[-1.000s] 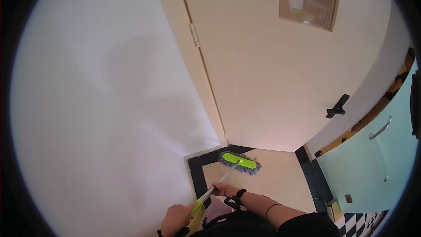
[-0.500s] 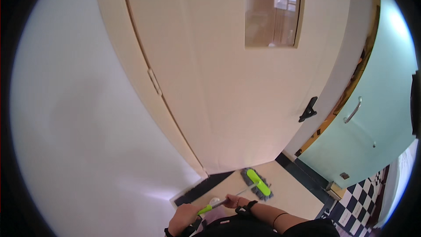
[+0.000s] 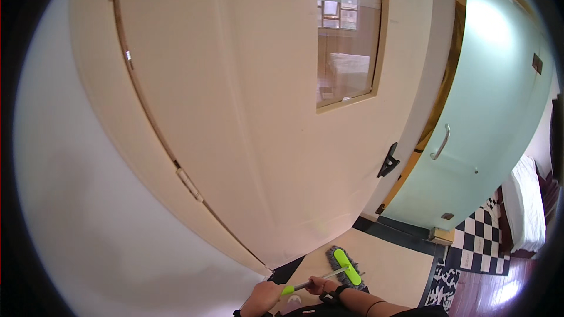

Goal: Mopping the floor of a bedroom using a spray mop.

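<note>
Both of my hands grip the pole of a mop (image 3: pixel 347 267), which has a bright green plate and a grey fluffy pad. My left hand (image 3: pixel 262 298) is wrapped round the green grip at the upper end. Further down, my right hand (image 3: pixel 319 285) closes round the grey shaft. The mop head lies on the beige floor (image 3: pixel 393 258) close to the bottom of a cream door (image 3: pixel 276 141). Part of the left hand's grip is hidden behind its fingers.
The shut door carries a black handle (image 3: pixel 388 161) and a glass pane (image 3: pixel 346 41). A white wall (image 3: pixel 76 199) stands at the left. To the right are a frosted glass door (image 3: pixel 464 141), a checkered mat (image 3: pixel 479 240) and a bed (image 3: pixel 524 211).
My view has tilted up and turned right, showing more of the door's window, the bed and the floor at the right. Both hands keep hold of the mop, whose head stays near the door.
</note>
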Demonstrator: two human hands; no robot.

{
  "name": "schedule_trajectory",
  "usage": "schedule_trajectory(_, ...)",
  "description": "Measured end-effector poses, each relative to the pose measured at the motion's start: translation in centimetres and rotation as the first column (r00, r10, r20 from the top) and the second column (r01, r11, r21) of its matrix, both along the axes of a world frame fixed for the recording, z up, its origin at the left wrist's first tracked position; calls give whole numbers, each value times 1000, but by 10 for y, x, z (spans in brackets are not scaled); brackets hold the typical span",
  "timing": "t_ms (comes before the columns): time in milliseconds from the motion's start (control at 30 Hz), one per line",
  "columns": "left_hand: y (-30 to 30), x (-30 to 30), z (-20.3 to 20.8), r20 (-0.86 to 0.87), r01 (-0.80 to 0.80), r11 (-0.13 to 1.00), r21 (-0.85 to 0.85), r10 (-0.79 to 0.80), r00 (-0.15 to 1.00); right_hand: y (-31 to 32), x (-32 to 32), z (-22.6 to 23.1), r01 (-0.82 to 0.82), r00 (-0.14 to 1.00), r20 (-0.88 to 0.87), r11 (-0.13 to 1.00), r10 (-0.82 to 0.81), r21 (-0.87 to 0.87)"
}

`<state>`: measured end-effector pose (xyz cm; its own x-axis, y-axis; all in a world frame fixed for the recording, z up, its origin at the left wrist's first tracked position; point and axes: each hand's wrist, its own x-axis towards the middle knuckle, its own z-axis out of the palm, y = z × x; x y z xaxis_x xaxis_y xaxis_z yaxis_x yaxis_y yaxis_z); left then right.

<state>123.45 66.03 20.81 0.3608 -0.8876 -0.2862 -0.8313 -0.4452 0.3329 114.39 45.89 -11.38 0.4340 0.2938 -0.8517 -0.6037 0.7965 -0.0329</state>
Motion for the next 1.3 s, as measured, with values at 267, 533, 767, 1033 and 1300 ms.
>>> schedule_trajectory(267, -41, 44, -18, 97, 16, 997, -69, -9, 995, -21, 27, 42, 92, 996, 33, 987, -89, -129)
schedule_trajectory(533, -114, 65, 4, 196, 3, 1000, -17, 0, 981, -84, 38, 12, 53, 955, 281, 988, -93, 145)
schedule_trajectory(767, -181, 107, 11, 252, 110, 993, 47, -118, 961, -119, 56, 7, 300, 932, 186, 950, -311, 84)
schedule_trajectory(1033, -243, 75, -37, 127, 118, 987, -104, -105, 986, -194, 1, -25, 412, 904, 93, 909, -417, 69)
schedule_trajectory(1300, -301, 28, -68, -7, 102, 984, -149, -104, 995, -254, -57, -62, 422, 903, -52, 904, -425, -62)
